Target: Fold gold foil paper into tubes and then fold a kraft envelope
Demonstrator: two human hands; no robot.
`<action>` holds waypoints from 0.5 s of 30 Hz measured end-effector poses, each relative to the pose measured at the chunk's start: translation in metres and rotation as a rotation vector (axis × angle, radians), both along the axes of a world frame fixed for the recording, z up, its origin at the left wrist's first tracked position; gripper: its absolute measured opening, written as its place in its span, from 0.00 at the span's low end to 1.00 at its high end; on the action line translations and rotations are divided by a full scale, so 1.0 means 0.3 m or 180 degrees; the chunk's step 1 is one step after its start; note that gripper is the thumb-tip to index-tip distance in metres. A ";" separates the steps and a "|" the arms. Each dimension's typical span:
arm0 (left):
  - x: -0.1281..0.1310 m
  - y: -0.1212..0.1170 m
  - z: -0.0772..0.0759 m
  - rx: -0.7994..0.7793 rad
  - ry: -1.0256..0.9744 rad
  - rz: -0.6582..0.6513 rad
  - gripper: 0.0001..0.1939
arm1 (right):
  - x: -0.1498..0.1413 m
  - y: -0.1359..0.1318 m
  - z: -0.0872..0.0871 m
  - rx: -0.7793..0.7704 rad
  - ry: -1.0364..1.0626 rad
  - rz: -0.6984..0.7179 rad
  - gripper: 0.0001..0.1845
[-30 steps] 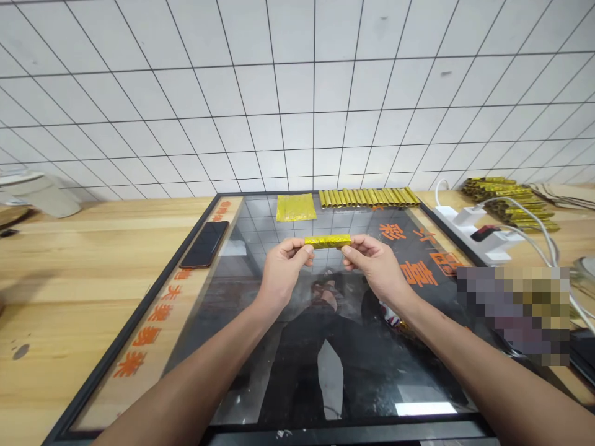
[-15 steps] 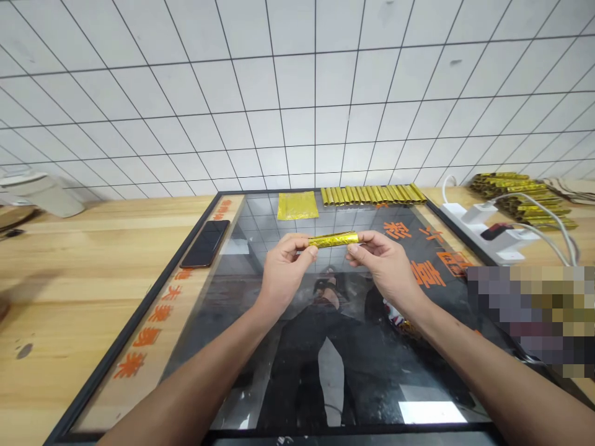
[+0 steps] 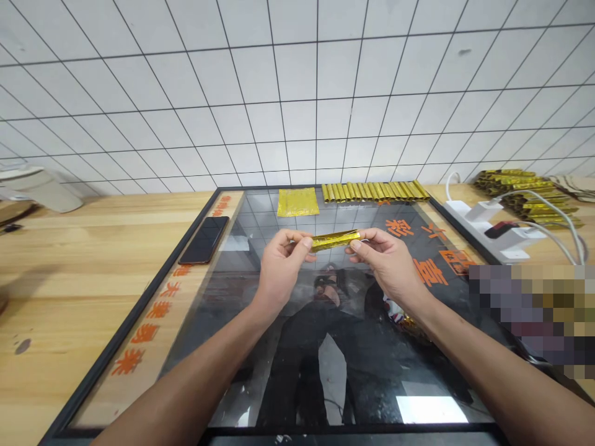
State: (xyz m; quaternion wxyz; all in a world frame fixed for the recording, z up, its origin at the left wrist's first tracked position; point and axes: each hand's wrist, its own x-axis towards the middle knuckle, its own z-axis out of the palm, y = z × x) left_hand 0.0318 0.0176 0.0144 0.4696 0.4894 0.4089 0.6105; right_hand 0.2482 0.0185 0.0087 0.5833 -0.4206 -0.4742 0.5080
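Observation:
A rolled piece of gold foil paper [image 3: 335, 240] is stretched between my two hands above the dark glass panel [image 3: 232, 347]. My left hand [image 3: 284, 260] pinches its left end between thumb and fingers, and my right hand [image 3: 383, 253] pinches the right end. An open fold runs along the side of the roll that faces me. Beyond my hands, a stack of flat gold foil sheets [image 3: 298, 202] lies at the panel's far edge. Beside it on the right is a row of finished-looking gold rolls [image 3: 375, 191].
A black phone [image 3: 204, 240] rests on the panel's left border. At the right stand a white power strip [image 3: 483, 229] with plugs and cables and a heap of gold rolls [image 3: 525, 192]. A white container [image 3: 44, 189] is at the far left. A tiled wall [image 3: 297, 93] rises behind.
The foil roll has turned in my fingers, so that its open fold now shows where a smooth side faced me before. Both hands stay in nearly the same place.

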 end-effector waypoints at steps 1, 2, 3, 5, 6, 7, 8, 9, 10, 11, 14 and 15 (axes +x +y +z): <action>-0.002 0.001 0.007 -0.0127 -0.0108 -0.0021 0.15 | 0.002 0.001 0.000 0.0009 -0.0025 0.0009 0.20; -0.005 0.003 0.014 -0.0243 -0.0164 -0.0061 0.17 | 0.003 0.001 0.001 0.0022 -0.0055 0.0028 0.20; -0.008 0.006 0.019 -0.0352 -0.0165 -0.0118 0.19 | 0.004 0.000 0.002 0.0037 -0.0095 0.0056 0.20; -0.013 0.012 0.026 -0.0525 -0.0073 -0.0261 0.22 | 0.004 -0.002 0.007 0.0081 -0.0200 0.0127 0.20; -0.016 0.014 0.028 -0.0587 -0.0017 -0.0342 0.23 | 0.003 -0.004 0.011 0.0105 -0.0259 0.0174 0.20; -0.017 0.015 0.028 -0.0633 0.0033 -0.0424 0.23 | 0.002 -0.007 0.016 0.0134 -0.0319 0.0225 0.19; -0.018 0.016 0.028 -0.0667 0.0067 -0.0499 0.24 | 0.001 -0.009 0.021 0.0163 -0.0379 0.0283 0.18; -0.019 0.015 0.027 -0.0694 0.0097 -0.0576 0.24 | -0.001 -0.012 0.025 0.0189 -0.0427 0.0339 0.18; -0.018 0.014 0.026 -0.0711 0.0131 -0.0652 0.24 | -0.003 -0.015 0.029 0.0212 -0.0463 0.0396 0.17; -0.017 0.012 0.026 -0.0711 0.0169 -0.0715 0.24 | -0.005 -0.017 0.031 0.0233 -0.0488 0.0445 0.16; -0.012 0.003 0.028 -0.0646 0.0281 -0.0856 0.20 | -0.009 -0.021 0.033 0.0267 -0.0496 0.0512 0.15; -0.010 0.000 0.029 -0.0625 0.0316 -0.0890 0.18 | -0.009 -0.021 0.032 0.0267 -0.0494 0.0515 0.15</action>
